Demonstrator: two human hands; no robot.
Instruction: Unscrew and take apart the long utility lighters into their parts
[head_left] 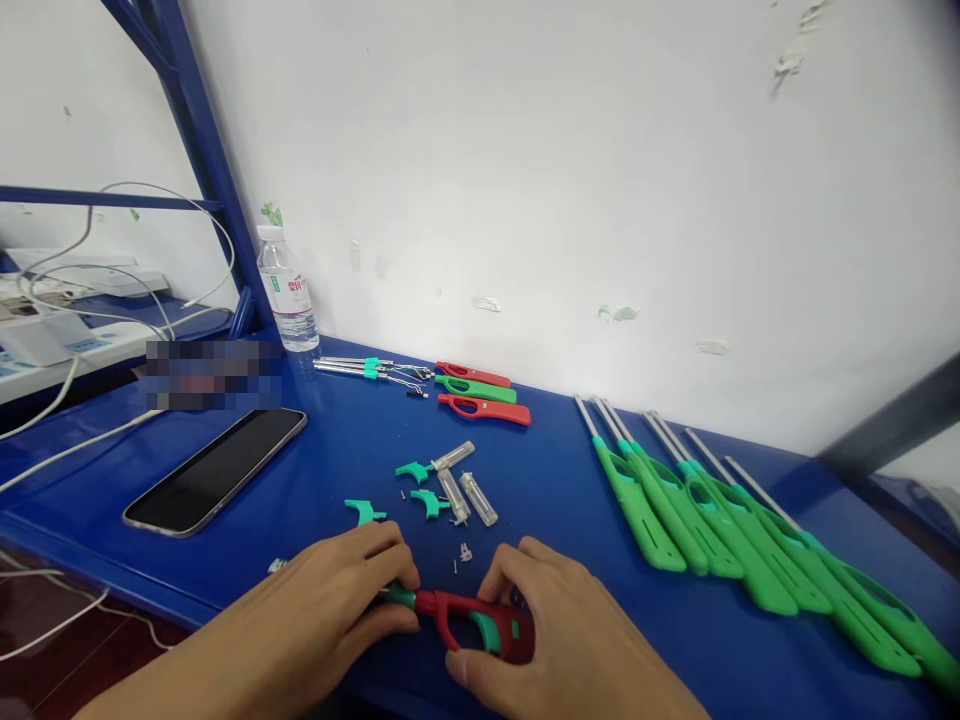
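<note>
A red lighter body point(450, 608) with a green trigger lies at the table's front edge between my hands. My right hand point(551, 630) wraps round its wide end. The fingers of my left hand point(360, 590) pinch the green collar and metal tube at its narrow end. Just beyond my hands are loose green triggers point(364, 511), clear fuel tanks point(478, 499), a small pale part point(466, 553) and tiny screws. Farther back, metal tubes with wires point(367, 368) lie beside red and green handle shells point(484, 409).
Several green lighters point(637, 510) with metal tubes lie in a row at the right. A black phone point(217, 470) is at the left, with a water bottle point(289, 295) behind it near the wall. White cables point(82, 450) and a blue frame point(199, 120) stand at far left.
</note>
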